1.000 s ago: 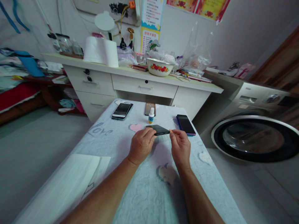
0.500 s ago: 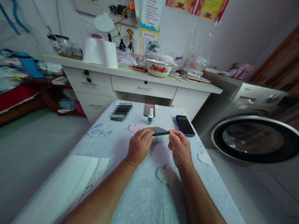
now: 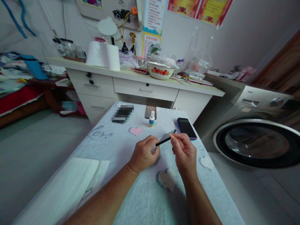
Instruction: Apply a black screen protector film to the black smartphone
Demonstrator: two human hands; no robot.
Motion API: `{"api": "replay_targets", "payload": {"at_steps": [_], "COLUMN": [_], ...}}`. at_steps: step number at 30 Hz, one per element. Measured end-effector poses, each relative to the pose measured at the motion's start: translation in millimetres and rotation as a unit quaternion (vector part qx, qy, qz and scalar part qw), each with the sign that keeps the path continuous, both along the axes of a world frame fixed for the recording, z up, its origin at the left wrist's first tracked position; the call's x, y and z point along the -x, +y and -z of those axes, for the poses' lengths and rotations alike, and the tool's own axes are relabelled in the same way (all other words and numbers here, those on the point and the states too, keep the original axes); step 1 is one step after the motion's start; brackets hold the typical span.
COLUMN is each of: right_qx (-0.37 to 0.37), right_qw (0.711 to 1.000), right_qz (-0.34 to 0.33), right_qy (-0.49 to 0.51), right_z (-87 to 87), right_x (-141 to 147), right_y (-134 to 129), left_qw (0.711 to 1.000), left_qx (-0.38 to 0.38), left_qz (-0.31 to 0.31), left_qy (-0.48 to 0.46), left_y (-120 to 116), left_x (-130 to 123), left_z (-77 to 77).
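My left hand (image 3: 144, 153) grips one end of a thin dark phone (image 3: 166, 137) above the table, fingers over the top and thumb toward me. The phone slopes up to the right, and its narrow edge faces me. My right hand (image 3: 185, 153) is closed in a pinch at the phone's near edge, toward its right end. Whatever the pinch holds is too small to make out. Beyond the phone stands a small white spray bottle (image 3: 152, 119) with a blue and yellow label. To the right lies another phone (image 3: 187, 128), dark screen up.
A phone case (image 3: 150, 112) lies behind the bottle, and a blurred-out dark device (image 3: 123, 113) at the far left. Clear sheeting covers the patterned tablecloth (image 3: 138, 200). A white desk (image 3: 145, 89) stands beyond; a washing machine (image 3: 255, 134) is at the right.
The phone has tilted, its right end now higher and its left end lower. My right hand has shifted slightly right along it. The whole view has moved a little.
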State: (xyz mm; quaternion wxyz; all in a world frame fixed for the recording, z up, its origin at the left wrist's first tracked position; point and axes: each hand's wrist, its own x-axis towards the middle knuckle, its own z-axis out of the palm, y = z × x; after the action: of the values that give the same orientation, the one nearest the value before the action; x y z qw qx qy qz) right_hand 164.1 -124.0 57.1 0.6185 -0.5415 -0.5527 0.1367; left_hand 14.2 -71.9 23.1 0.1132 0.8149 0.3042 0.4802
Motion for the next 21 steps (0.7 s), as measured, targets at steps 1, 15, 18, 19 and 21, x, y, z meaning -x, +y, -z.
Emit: {"api": "replay_targets", "payload": {"at_steps": [1,15,18,19,21], "right_qx": [-0.006,-0.053,-0.043,-0.04,-0.036], "right_qw": [0.999,0.972,0.97,0.97,0.969], "right_qz": [-0.003,-0.012,-0.022,-0.024,-0.026], "right_qy": [-0.033,-0.227,-0.239,-0.24,-0.243], "right_z": [-1.8,21.5,25.4,26.4,28.3], "right_x": [2.2,24.9,27.4,28.1,29.1], "right_y": [-1.0,3.4,5.4,6.0,6.9], "left_qw": [1.0,0.979,0.975,0.974,0.972], "left_qx": [0.014,0.168,0.174,0.176,0.179], "left_qz": [0.005,0.004,0.004,0.007,0.014], "left_qy": [0.006,0.114,0.139,0.144,0.15], "left_y": [0.3,14.2,16.7,17.3,18.1], "left_x": [-0.2,10.4,11.5,11.8,12.4], "left_z": [1.0,4.2,6.7,7.3,7.8]}}
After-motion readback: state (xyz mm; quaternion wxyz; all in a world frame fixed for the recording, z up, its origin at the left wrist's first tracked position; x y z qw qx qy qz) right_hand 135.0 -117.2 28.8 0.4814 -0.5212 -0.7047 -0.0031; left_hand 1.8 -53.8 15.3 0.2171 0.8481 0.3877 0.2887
